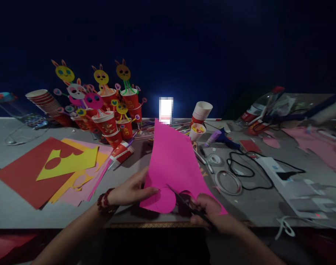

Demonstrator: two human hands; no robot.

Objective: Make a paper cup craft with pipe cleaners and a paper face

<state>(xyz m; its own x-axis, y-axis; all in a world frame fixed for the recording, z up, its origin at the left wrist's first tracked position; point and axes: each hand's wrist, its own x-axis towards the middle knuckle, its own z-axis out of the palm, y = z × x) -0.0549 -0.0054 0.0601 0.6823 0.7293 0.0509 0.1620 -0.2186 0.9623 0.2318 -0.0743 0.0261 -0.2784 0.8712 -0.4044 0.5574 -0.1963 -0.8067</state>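
A large bright pink sheet of paper [173, 158] is held up over the table's front edge. My left hand [133, 189] grips its lower left side, thumb on top, with a dark red bead bracelet on the wrist. My right hand [208, 209] is closed round dark scissors [183, 200], whose blades reach into the sheet. Beside the blades, a rounded pink shape [165, 200] is partly cut out and still joined to the sheet at its left. The scissors' handles are mostly hidden by my fingers.
Paper cups with rabbit-faced figures [105, 121] stand at back left, near red paper [32, 173] and yellow paper [71, 162]. Stacked cups [201, 110], a purple glue stick [213, 138], tape rolls [228, 183], black cable [251, 176] and a white power strip [286, 187] lie to the right.
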